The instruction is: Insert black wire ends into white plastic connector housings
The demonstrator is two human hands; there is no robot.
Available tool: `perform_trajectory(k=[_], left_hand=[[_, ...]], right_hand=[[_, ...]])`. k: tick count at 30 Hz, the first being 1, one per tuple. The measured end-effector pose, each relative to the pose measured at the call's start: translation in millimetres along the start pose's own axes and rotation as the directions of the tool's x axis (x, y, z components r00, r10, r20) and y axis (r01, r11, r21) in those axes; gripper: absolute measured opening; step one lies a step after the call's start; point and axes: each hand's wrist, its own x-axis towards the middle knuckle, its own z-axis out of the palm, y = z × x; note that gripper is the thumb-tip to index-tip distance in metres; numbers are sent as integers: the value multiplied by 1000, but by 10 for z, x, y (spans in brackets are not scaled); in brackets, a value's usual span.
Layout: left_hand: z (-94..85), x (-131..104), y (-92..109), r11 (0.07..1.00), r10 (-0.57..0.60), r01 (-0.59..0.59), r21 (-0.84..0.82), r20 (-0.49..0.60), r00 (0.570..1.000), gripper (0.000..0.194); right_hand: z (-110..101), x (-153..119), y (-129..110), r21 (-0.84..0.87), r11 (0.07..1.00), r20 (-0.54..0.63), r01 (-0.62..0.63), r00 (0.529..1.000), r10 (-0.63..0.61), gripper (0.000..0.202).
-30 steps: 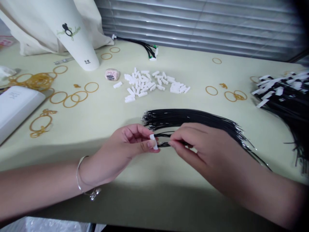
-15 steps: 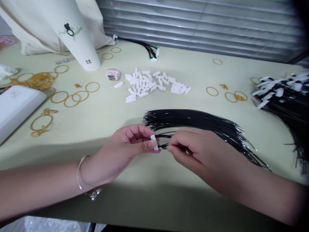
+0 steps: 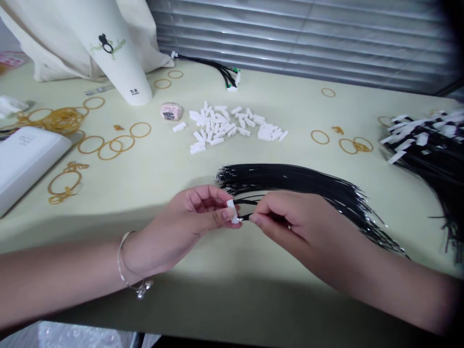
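Between the thumb and fingers of my left hand [image 3: 197, 212] is a small white connector housing [image 3: 232, 211], held over the table. Black wires [image 3: 248, 200] run from its right side toward my right hand [image 3: 293, 220]. The right thumb and forefinger pinch a black wire [image 3: 245, 218] close to the housing; a shiny metal end shows at the housing's edge. Part of that wire is hidden under the right hand. Just behind both hands lies a thick bundle of loose black wires [image 3: 286, 176] with metal tips.
Farther back is a pile of white connector housings [image 3: 219, 125]. Finished-looking black harnesses [image 3: 427, 150] heap at the right. Rubber bands [image 3: 90, 144], a white tumbler [image 3: 126, 67], a white box [image 3: 29, 164] and a cloth bag [image 3: 61, 63] stand or lie left. Window blinds [image 3: 290, 43] border the back.
The pinched wire now shows its metal end at the housing's lower edge. Both hands keep nearly the same place and hold; the whole view has shifted slightly.
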Motion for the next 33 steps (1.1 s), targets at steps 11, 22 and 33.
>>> perform_trajectory(k=[11, 22, 33], left_hand=[[-7, 1, 40, 992, -25, 31, -123, 47, 999, 10], [-33, 6, 17, 999, -27, 29, -38, 57, 998, 14], [-27, -4, 20, 999, -26, 26, -23, 11, 1000, 15]], right_hand=[[68, -6, 23, -39, 994, -101, 100, 989, -104, 23], [50, -10, 178, -299, 861, -12, 411, 901, -434, 20], [186, 13, 91, -398, 787, -62, 471, 842, -535, 28]])
